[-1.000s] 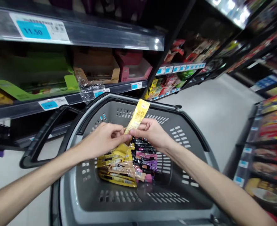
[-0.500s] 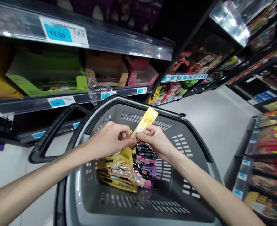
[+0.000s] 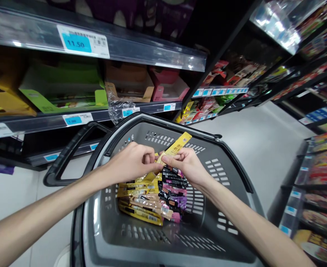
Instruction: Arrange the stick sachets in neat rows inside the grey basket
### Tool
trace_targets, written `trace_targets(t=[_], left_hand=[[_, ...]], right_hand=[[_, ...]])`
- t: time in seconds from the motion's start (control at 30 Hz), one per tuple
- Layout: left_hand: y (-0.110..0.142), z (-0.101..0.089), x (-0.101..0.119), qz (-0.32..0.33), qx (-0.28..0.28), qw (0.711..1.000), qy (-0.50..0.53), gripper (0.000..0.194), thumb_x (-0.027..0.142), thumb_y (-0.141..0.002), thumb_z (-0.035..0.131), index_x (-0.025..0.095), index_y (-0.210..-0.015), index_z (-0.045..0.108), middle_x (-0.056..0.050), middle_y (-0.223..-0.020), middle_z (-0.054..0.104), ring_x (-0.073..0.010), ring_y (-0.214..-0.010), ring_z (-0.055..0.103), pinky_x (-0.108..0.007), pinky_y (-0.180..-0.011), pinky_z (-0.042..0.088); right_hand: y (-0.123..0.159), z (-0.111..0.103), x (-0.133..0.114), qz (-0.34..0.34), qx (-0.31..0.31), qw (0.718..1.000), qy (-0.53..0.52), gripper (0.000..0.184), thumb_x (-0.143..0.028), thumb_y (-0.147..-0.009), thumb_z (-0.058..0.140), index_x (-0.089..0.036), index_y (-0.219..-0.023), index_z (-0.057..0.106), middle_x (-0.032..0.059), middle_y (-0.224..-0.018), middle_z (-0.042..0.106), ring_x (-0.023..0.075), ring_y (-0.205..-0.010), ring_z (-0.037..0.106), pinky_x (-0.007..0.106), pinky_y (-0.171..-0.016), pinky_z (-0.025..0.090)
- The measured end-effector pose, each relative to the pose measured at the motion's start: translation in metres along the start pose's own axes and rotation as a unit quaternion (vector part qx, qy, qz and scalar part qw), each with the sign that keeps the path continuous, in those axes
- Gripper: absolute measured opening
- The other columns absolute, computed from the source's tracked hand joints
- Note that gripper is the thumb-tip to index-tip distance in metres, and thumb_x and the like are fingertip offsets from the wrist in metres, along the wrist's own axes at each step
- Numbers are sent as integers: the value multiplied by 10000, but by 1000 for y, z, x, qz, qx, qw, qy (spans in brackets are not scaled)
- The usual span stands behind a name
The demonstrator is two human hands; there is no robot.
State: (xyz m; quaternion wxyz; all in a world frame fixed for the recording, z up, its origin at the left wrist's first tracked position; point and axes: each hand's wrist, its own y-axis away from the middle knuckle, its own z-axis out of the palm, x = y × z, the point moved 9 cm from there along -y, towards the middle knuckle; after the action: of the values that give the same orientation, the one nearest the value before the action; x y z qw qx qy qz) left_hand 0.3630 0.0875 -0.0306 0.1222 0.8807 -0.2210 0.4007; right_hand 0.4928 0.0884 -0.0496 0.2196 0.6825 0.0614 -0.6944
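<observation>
Both hands meet over a grey shopping basket (image 3: pixel 221 159). My right hand (image 3: pixel 187 165) pinches the lower end of a narrow yellow snack packet (image 3: pixel 177 145), which slants up to the right. My left hand (image 3: pixel 132 163) is closed beside it, fingertips pinching the same packet's lower end. Under the hands, a pile of several thin packets (image 3: pixel 149 200), yellow, black, pink and purple, lies on the basket floor.
The basket's black handle (image 3: pixel 66 159) sticks out to the left. Store shelves on the left carry green (image 3: pixel 58 89), brown and pink display boxes and blue price tags (image 3: pixel 82 41). More stocked shelves run along the right. A pale floor aisle (image 3: pixel 258 129) lies beyond the basket.
The yellow packet has tipped from nearly upright to slanting right and sits lower. The view has shifted, so shelves and basket appear further right. Both hands stay pinched together.
</observation>
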Motion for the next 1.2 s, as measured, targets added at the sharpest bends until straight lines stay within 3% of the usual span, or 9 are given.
trace_targets(t=[0.1, 0.23, 0.33, 0.53, 0.73, 0.87, 0.97, 1.13, 1.2], left_hand=[[0, 0, 1, 3, -5, 1000, -11, 387, 535, -855, 613, 176, -724, 673, 34, -564, 599, -80, -495, 467, -226, -488, 285], [1, 1, 6, 10, -22, 999, -28, 438, 560, -896, 546, 193, -728, 715, 58, -474, 445, -74, -453, 337, -247, -460, 218], [2, 2, 8, 14, -36, 999, -35, 463, 592, -892, 537, 200, -718, 711, 57, -477, 426, -72, -447, 341, -253, -457, 209], [3, 7, 12, 33, -50, 997, -41, 528, 616, -901, 512, 172, -649, 646, 53, -485, 447, -65, -459, 343, -249, -486, 231], [3, 7, 11, 36, -59, 997, -22, 515, 604, -908, 512, 171, -691, 685, 59, -492, 409, -68, -471, 311, -246, -469, 208], [5, 9, 10, 23, -79, 996, -27, 529, 592, -943, 452, 172, -719, 681, 56, -509, 432, -69, -463, 333, -249, -467, 218], [4, 10, 10, 21, -75, 996, -49, 464, 598, -884, 550, 175, -708, 626, 68, -515, 437, -70, -472, 356, -245, -475, 227], [2, 6, 11, 32, -54, 996, -59, 308, 449, -819, 670, 172, -721, 578, 79, -557, 473, -69, -508, 373, -241, -511, 243], [1, 5, 10, 31, -49, 997, -54, 308, 410, -829, 654, 167, -676, 542, 82, -539, 443, -68, -504, 341, -244, -508, 229]], right_hand=[[-1, -4, 4, 6, 15, 1000, -11, 196, -301, -713, 860, -208, -880, 814, 50, -799, 779, 177, -723, 708, 290, -697, 562], [-1, -11, 8, 17, 54, 998, -15, 165, -259, -655, 891, -182, -772, 805, 40, -710, 760, 116, -560, 621, 223, -533, 477], [-1, -10, 7, 20, 57, 998, -25, 177, -249, -626, 906, -183, -755, 805, 25, -666, 739, 91, -516, 565, 213, -503, 439], [-1, -4, 4, 3, 47, 999, -8, 243, -396, -763, 821, -166, -699, 778, 26, -646, 706, 69, -496, 497, 195, -469, 374], [-2, -11, 12, 37, 69, 994, -74, 432, -507, -870, 686, -121, -690, 762, 66, -622, 693, 96, -512, 564, 187, -480, 431], [-3, -16, 17, 63, 95, 987, -115, 440, -519, -869, 683, -123, -686, 739, 74, -630, 706, 109, -509, 593, 199, -499, 477], [-4, -18, 17, 70, 98, 984, -129, 406, -510, -871, 686, -128, -753, 758, 89, -727, 743, 112, -569, 629, 194, -539, 503], [-7, -21, 13, 43, 86, 988, -119, 240, -360, -766, 826, -167, -899, 776, 69, -923, 775, 117, -738, 684, 181, -636, 528], [-7, -19, 9, 23, 70, 991, -113, 289, -252, -681, 888, -175, -934, 771, 57, -956, 777, 132, -803, 702, 207, -733, 548]])
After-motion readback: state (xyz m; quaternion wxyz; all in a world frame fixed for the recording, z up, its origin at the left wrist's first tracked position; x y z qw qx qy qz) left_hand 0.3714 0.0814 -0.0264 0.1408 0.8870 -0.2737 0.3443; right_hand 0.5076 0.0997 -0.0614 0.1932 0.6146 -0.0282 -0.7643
